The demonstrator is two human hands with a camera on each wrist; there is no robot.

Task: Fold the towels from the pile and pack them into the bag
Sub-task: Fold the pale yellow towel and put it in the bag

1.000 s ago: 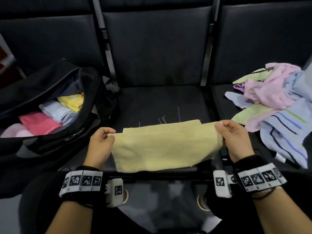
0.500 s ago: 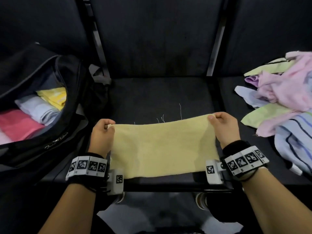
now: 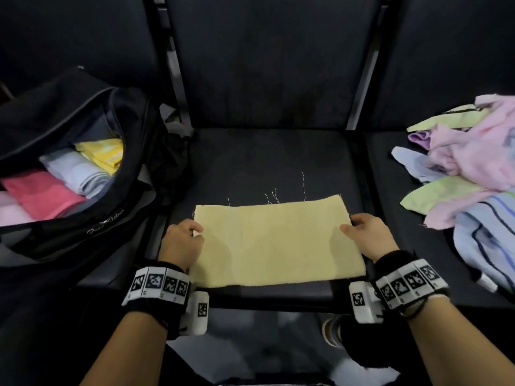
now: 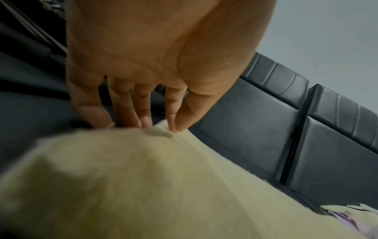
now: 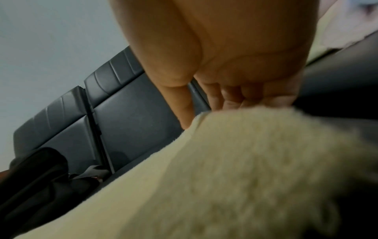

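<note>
1. Nearest to the camera, two black wrist bands with white coded tags (image 3: 157,282) were seen on the forearms.
2. The left hand (image 3: 182,242) was placed at the left edge of the yellow towel (image 3: 276,243); its fingers (image 4: 124,110) were curled and the edge was pinched between thumb and fingertips.
3. The right hand (image 3: 367,236) was placed at the right edge of the same towel; the edge was pinched there too, with the thumb on top and the fingers (image 5: 231,98) bent behind the cloth.
4. The yellow towel was laid flat, folded into a rectangle, on the middle black seat (image 3: 267,162), between the two hands. Loose threads (image 3: 303,185) were seen at its far edge.
5. On the left seat, the black bag (image 3: 83,213) was standing open; a pink, a pale striped and a bright yellow folded towel (image 3: 101,154) were packed inside it.
6. On the right seat, the pile of unfolded towels (image 3: 471,174) was lying, well apart from the yellow towel.
7. Farthest, the dark seat backs (image 3: 267,65) were seen.
</note>
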